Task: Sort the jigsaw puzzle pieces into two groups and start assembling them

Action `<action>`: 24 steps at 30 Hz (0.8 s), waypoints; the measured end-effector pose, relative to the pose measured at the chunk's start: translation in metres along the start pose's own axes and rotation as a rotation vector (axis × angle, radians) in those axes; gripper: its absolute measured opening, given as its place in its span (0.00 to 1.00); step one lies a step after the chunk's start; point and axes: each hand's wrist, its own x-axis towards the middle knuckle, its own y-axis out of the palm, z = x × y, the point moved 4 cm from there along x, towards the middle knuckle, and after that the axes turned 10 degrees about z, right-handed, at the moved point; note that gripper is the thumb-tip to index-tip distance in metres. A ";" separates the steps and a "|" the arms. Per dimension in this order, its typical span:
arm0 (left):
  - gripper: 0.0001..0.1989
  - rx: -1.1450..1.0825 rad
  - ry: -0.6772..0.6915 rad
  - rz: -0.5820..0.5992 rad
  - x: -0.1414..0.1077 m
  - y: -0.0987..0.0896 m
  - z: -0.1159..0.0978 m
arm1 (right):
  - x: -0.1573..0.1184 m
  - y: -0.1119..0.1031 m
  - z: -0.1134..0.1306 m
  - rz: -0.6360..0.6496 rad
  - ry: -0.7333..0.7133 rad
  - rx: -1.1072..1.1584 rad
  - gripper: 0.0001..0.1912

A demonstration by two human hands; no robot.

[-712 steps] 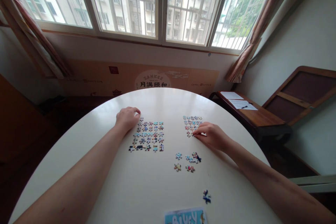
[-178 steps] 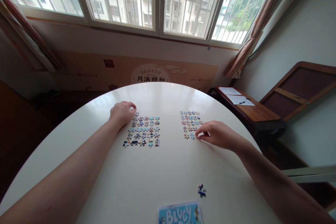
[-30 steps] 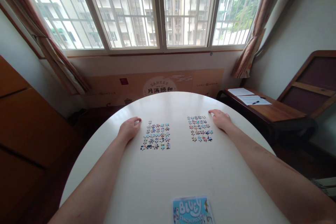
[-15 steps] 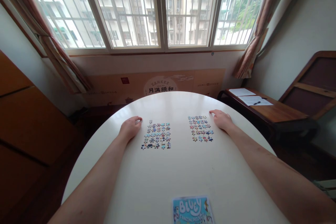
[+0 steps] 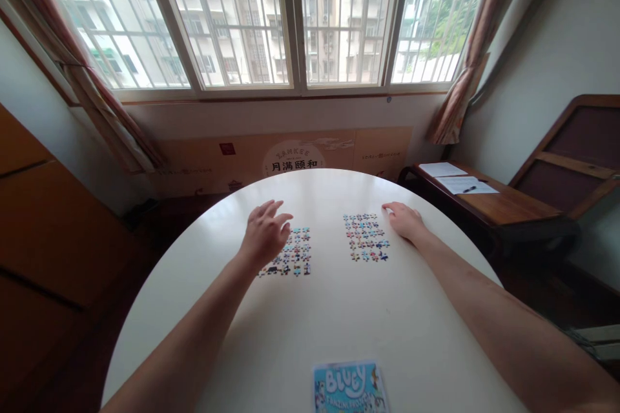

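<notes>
Small jigsaw pieces lie in rows in two groups on a round white table [image 5: 310, 322]. Over the upper left part of the left group [image 5: 298, 251] hovers my left hand [image 5: 267, 232], fingers apart, with nothing visible in it; it hides several pieces. My right hand [image 5: 405, 219] rests on the table just right of the right group [image 5: 367, 237], its index finger stretched out toward the top row. Near the table's front lies a blue "Bluey" picture card or booklet [image 5: 349, 388], cut off by the lower frame edge.
A wooden side table [image 5: 526, 202] at the right bears white papers [image 5: 465, 184] and a pen. Behind the round table stand a printed cardboard panel [image 5: 372, 148] and barred windows with curtains. An orange-brown cabinet [image 5: 43, 226] is at the left.
My left hand has lifted and moved right, from beside the left group to over it, and its fingers have spread. My right hand has stayed in place; the view has shifted slightly.
</notes>
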 end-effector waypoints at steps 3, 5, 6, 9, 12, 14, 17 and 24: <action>0.19 0.030 0.003 0.134 -0.003 0.010 -0.031 | -0.001 -0.001 0.002 0.008 0.002 -0.004 0.24; 0.21 0.034 -0.004 0.214 -0.005 0.016 -0.042 | -0.002 -0.002 0.003 0.012 0.003 -0.005 0.24; 0.21 0.026 -0.015 0.252 -0.005 0.019 -0.045 | -0.003 -0.003 0.004 0.014 0.005 -0.004 0.24; 0.23 -0.012 -0.065 0.347 -0.003 0.023 -0.050 | -0.003 -0.004 0.005 0.015 0.010 -0.002 0.23; 0.24 -0.040 -0.074 0.415 0.000 0.024 -0.056 | -0.003 -0.005 0.006 0.013 0.022 -0.005 0.23; 0.25 -0.052 -0.050 0.448 0.002 0.025 -0.060 | -0.002 -0.005 0.006 0.011 0.029 -0.008 0.23; 0.28 -0.037 -0.042 0.458 0.004 0.026 -0.063 | -0.002 -0.005 0.006 0.007 0.031 -0.008 0.23; 0.31 0.019 -0.090 0.522 0.005 0.026 -0.059 | -0.002 -0.005 0.007 0.001 0.030 0.011 0.23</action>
